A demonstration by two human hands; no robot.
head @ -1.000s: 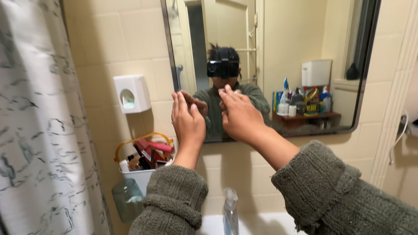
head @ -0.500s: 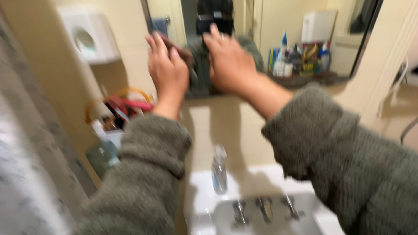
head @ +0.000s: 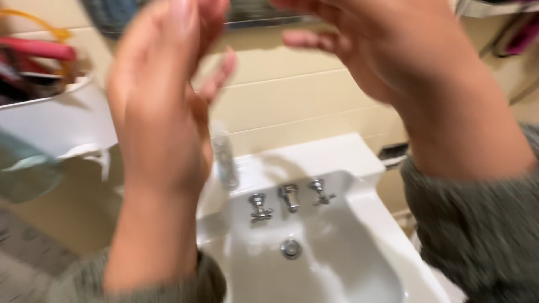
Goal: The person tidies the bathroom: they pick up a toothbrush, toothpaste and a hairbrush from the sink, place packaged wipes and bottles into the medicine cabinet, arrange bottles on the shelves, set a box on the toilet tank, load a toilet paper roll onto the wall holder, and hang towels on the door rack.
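Two bare hands are raised close to the camera, both blurred. The left hand (head: 163, 112) and the right hand (head: 393, 56) hold nothing; their fingers are spread loose, and the right fingertips run off the top edge. Between them, behind the left palm, a small clear bottle (head: 223, 160) stands on the rim of the white sink (head: 359, 224), partly hidden. Below it sit two cross-handled chrome taps (head: 289, 199) with a spout between them, and a drain. Cream tiles (head: 303, 95) back the sink; a white caddy (head: 50, 120) at the left is cut off.
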